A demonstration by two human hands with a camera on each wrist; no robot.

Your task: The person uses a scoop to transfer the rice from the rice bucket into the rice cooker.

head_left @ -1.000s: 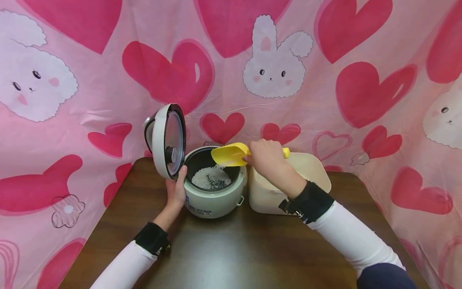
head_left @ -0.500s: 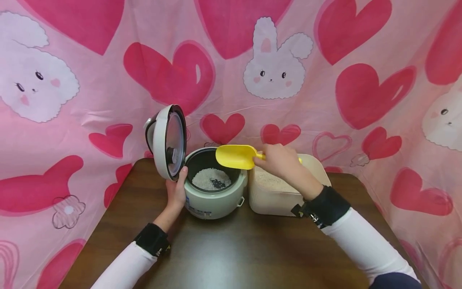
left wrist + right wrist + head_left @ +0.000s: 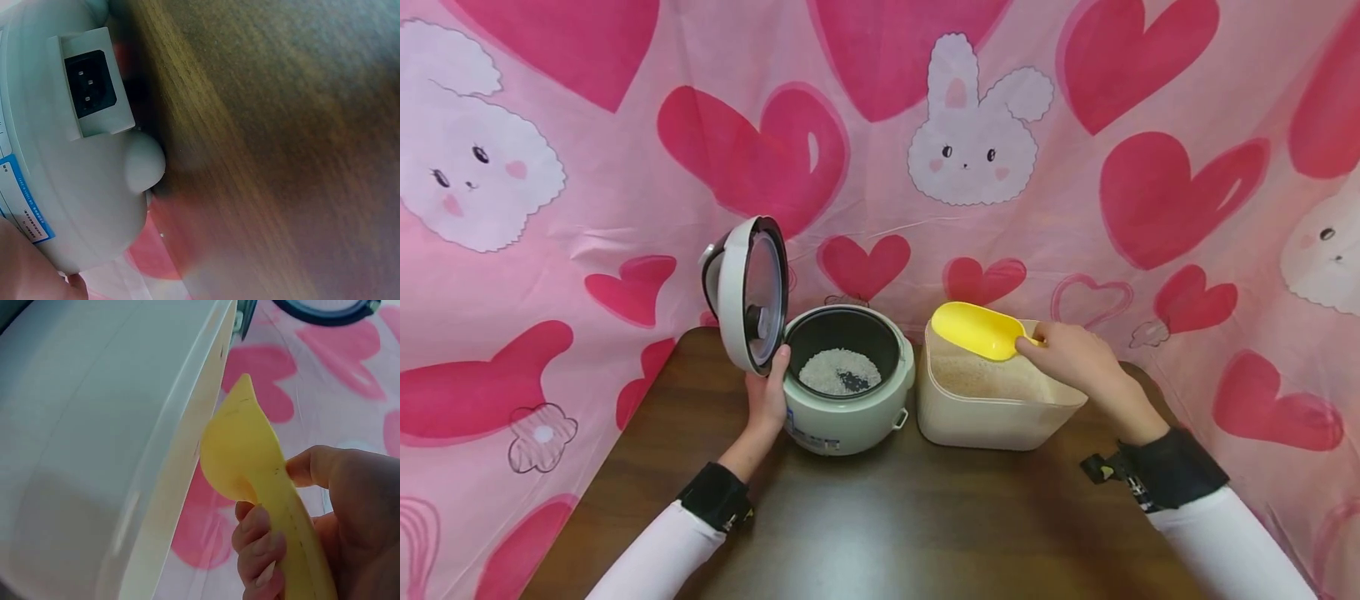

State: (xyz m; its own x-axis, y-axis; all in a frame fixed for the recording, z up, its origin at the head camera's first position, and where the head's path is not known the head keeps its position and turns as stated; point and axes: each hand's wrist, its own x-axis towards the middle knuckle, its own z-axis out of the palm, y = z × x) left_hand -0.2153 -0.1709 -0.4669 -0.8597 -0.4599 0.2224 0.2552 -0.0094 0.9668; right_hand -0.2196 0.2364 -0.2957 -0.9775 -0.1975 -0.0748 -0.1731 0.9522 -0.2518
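My right hand [image 3: 1071, 354] grips the handle of a yellow scoop [image 3: 973, 329] over a cream rice bin [image 3: 977, 425]. In the right wrist view, fingers and thumb wrap the scoop's handle [image 3: 294, 544] beside the bin's pale wall [image 3: 94, 437]. Grain [image 3: 981, 379] lies inside the bin. To its left stands a pale green rice cooker [image 3: 842, 429] with white rice [image 3: 831, 371] in its dark pot. Its lid [image 3: 730, 300] is raised. My left hand [image 3: 767, 396] holds the cooker's left side, thumb up by the rim; its other fingers are largely hidden.
Both containers stand side by side on a dark wooden table [image 3: 850, 525]. A pink cloth [image 3: 865, 192] with hearts and rabbits hangs close behind them. The left wrist view shows the cooker's power socket [image 3: 90, 84] low on its side.
My right hand has carried the scoop rightward from over the cooker to over the bin. Rice was falling from the scoop earlier. The left hand and the lid have stayed put.
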